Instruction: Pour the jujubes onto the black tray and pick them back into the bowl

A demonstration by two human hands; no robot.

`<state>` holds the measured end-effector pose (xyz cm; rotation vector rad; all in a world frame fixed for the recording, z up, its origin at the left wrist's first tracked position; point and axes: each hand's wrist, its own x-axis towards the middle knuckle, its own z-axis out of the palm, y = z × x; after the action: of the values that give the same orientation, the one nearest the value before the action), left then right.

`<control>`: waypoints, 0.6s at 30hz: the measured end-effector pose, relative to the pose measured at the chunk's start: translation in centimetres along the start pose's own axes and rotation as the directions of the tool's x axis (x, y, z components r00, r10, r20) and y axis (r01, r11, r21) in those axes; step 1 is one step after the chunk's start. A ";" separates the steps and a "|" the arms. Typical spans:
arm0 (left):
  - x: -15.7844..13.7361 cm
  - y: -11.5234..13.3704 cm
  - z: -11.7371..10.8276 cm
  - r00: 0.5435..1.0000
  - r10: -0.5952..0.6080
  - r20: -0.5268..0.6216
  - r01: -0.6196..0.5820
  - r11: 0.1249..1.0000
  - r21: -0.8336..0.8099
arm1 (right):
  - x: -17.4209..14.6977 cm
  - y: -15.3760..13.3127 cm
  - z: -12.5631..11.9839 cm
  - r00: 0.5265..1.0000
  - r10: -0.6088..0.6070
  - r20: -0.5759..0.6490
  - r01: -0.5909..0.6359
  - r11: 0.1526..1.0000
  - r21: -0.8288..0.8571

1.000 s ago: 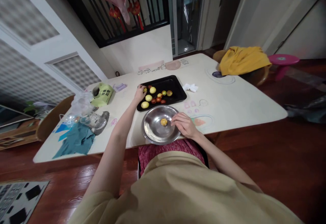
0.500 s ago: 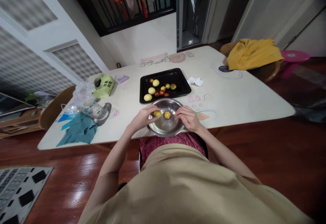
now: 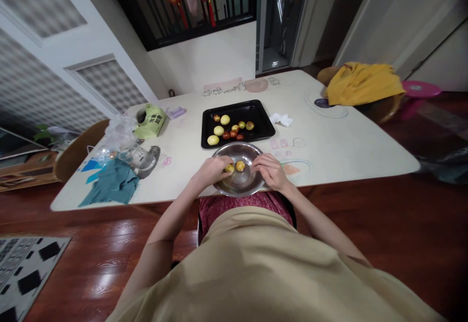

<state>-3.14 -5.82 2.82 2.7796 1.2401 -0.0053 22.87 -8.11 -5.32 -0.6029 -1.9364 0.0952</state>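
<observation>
A round steel bowl (image 3: 243, 189) stands at the table's near edge, in front of my body. My left hand (image 3: 215, 170) reaches over its left rim, fingers closed round a small yellow fruit (image 3: 229, 168) that they partly hide. Beside it in the bowl lies another yellow-orange fruit (image 3: 240, 166). My right hand (image 3: 271, 171) is closed at the bowl's right rim, its fingertips reaching inside over the edge. Just beyond the bowl is a black tray (image 3: 259, 112) with several small fruits, some pale yellow (image 3: 213, 140), some dark red (image 3: 233, 134).
A crumpled white tissue (image 3: 281, 119) lies right of the tray. On the table's left are a green paper package (image 3: 151, 121), clear plastic bags (image 3: 120, 134) and a teal cloth (image 3: 111, 183). Yellow cloth (image 3: 365, 84) drapes over a chair at the far right.
My left hand has moved slightly right and lower into the bowl with the yellow fruit, and now covers more of it. My right hand stays at the rim. The view has shifted slightly.
</observation>
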 end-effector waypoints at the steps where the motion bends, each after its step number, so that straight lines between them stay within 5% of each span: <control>1: -0.1 -0.1 0.2 1.000 0.008 -0.019 -0.008 1.000 -0.006 | 0.0 0.0 0.0 1.000 -0.007 -0.003 0.007 1.000 0.000; 6: -1.4 -0.9 1.0 0.963 0.091 -0.252 -0.125 0.985 -0.121 | 0.1 -0.1 -0.1 1.000 -0.007 -0.011 0.007 1.000 0.005; 12: -3.7 -0.9 2.8 0.810 0.029 -0.586 -0.307 0.872 -0.381 | -0.1 0.0 0.0 0.999 0.041 0.010 -0.041 0.999 0.014; 18: -3.7 -0.9 5.7 0.690 -0.010 -0.724 -0.404 0.824 -0.396 | -0.2 0.0 -0.1 0.998 0.057 0.024 -0.057 0.998 0.020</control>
<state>-6.04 -8.52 -2.77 2.4075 0.7907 1.3290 23.02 -8.17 -5.42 -0.6459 -1.9393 0.1591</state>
